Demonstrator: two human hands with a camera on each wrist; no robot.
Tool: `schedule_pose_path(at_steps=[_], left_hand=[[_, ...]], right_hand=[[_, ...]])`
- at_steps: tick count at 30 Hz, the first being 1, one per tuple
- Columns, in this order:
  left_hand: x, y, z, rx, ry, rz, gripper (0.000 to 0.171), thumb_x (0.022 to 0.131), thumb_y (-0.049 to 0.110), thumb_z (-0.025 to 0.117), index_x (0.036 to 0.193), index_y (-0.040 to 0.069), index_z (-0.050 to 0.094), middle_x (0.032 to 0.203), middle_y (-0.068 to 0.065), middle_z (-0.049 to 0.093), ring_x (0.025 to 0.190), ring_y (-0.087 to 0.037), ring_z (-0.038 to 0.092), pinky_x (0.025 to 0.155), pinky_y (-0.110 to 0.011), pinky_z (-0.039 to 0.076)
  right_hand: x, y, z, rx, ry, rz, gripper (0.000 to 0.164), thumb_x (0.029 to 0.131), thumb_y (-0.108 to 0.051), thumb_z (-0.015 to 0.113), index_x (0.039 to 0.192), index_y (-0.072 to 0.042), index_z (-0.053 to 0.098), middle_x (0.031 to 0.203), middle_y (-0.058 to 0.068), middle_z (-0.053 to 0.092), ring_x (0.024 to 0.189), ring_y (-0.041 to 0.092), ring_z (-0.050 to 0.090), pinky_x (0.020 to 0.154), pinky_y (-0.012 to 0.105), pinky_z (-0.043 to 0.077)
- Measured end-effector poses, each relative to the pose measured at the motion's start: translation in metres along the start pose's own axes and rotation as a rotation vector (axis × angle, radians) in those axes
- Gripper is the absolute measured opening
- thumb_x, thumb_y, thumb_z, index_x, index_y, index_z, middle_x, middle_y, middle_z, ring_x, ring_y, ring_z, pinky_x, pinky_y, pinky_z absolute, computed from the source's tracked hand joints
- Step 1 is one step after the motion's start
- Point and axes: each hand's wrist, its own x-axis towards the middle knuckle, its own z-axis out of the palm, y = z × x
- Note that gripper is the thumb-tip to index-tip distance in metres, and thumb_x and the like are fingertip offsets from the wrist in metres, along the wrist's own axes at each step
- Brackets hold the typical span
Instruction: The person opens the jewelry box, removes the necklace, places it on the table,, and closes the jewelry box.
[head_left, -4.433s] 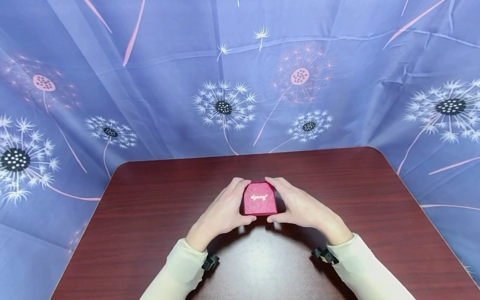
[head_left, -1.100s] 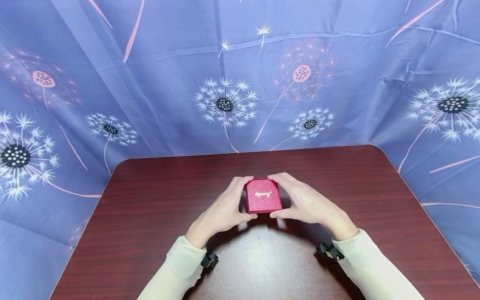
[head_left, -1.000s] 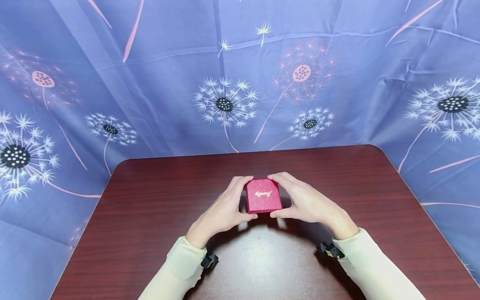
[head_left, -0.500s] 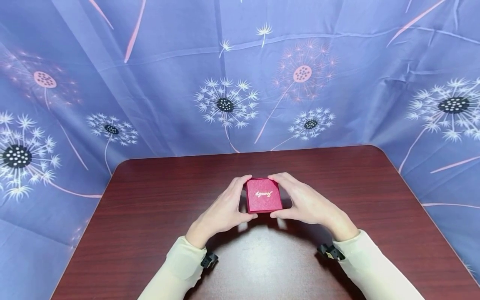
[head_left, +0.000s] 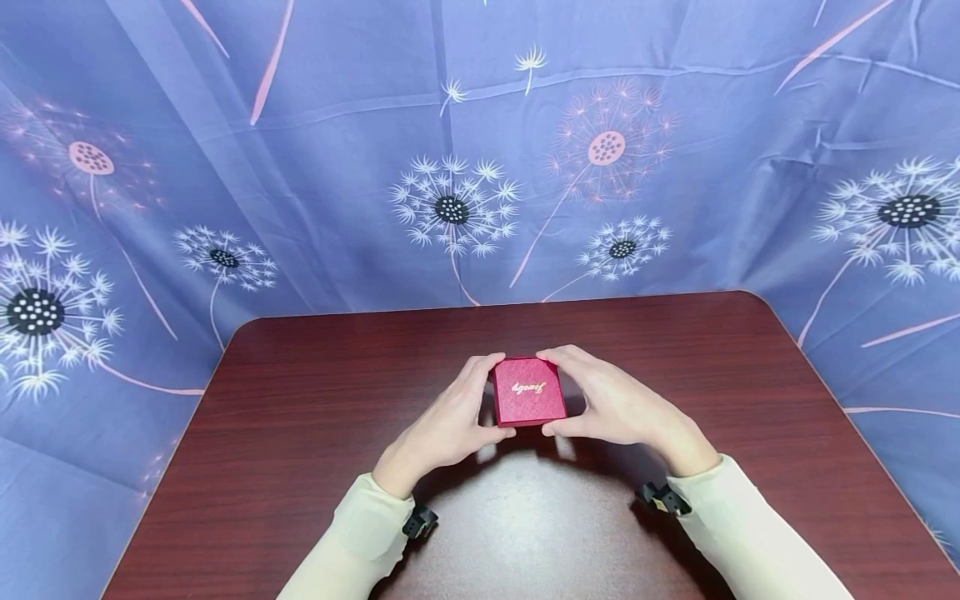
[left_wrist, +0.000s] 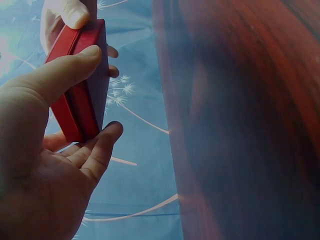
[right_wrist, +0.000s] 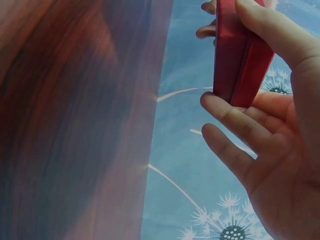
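A small red jewelry box, its lid down, shows gold lettering that reads upside down in the head view. My left hand grips its left side, the thumb at the near edge and fingers at the far edge. On the opposite side my right hand pinches it the same way. In the left wrist view, the box has a seam along its side, and the left thumb presses across that seam. The right wrist view has the box above the table level, with the right ring and little fingers spread below it.
Under the hands lies a dark red wood-grain table with rounded far corners and a bright light reflection near its front. A blue cloth with dandelion prints hangs behind and beside it. Black wrist cameras sit at both cuffs.
Since the earliest frame, both hands have shifted the box slightly right and its top has tilted to look squarer. Over the last second, hands and box have stayed almost still.
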Motion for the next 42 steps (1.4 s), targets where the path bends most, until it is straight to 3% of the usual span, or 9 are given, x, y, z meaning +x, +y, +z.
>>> schedule_pose_path(at_steps=[9, 16, 25, 42], left_hand=[[0.0004, 0.0003, 0.0, -0.015, -0.014, 0.002, 0.1, 0.084, 0.019, 0.093, 0.16, 0.002, 0.032, 0.151, -0.009, 0.044, 0.133, -0.019, 0.051, 0.115, -0.037, 0.044], [0.0012, -0.002, -0.0017, -0.012, 0.007, 0.026, 0.1, 0.083, 0.017, 0.093, 0.16, 0.003, 0.032, 0.15, -0.009, 0.045, 0.132, -0.018, 0.051, 0.115, -0.037, 0.044], [0.0006, -0.0016, -0.0012, 0.001, -0.008, -0.008, 0.103, 0.082, 0.022, 0.094, 0.161, 0.003, 0.03, 0.151, -0.01, 0.047, 0.132, -0.02, 0.052, 0.115, -0.038, 0.044], [0.0006, -0.0024, 0.0002, -0.018, -0.008, 0.007, 0.102, 0.083, 0.02, 0.094, 0.161, 0.004, 0.031, 0.15, -0.008, 0.047, 0.132, -0.018, 0.051, 0.115, -0.037, 0.044]], right_hand=[[0.0003, 0.0004, -0.0009, 0.008, -0.005, -0.007, 0.093, 0.081, -0.049, 0.091, 0.154, -0.008, 0.05, 0.142, -0.003, 0.057, 0.127, 0.012, 0.056, 0.109, 0.042, 0.05], [0.0027, -0.005, -0.002, 0.01, -0.033, 0.003, 0.1, 0.083, -0.046, 0.091, 0.159, -0.003, 0.042, 0.15, 0.002, 0.05, 0.132, 0.015, 0.054, 0.111, 0.041, 0.048], [0.0061, -0.005, -0.0014, -0.004, -0.001, -0.045, 0.089, 0.078, -0.042, 0.095, 0.149, -0.007, 0.054, 0.138, -0.004, 0.057, 0.123, 0.011, 0.055, 0.107, 0.039, 0.05], [0.0064, -0.002, -0.0039, 0.015, 0.001, -0.063, 0.089, 0.076, -0.042, 0.096, 0.148, -0.008, 0.056, 0.137, -0.005, 0.059, 0.124, 0.012, 0.057, 0.108, 0.041, 0.05]])
